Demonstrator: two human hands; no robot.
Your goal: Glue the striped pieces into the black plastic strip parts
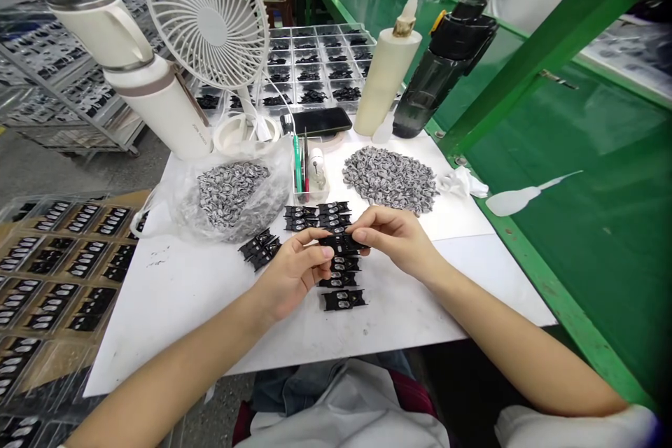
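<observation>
Between my two hands is a flat black plastic part, raised over the white table. My left hand pinches its left end between thumb and fingers. At the right end, my right hand grips it the same way. Under and around it lies a column of similar black parts with silvery oval pieces set in them. Another small cluster of black parts sits left of my left hand. Beyond my hands are a loose pile of small grey pieces and a clear plastic bag of more grey pieces.
A white fan, a white flask, a phone, a squeeze bottle and a dark water bottle stand at the back. A small clear box holds tools, including green tweezers. Trays of parts lie at left.
</observation>
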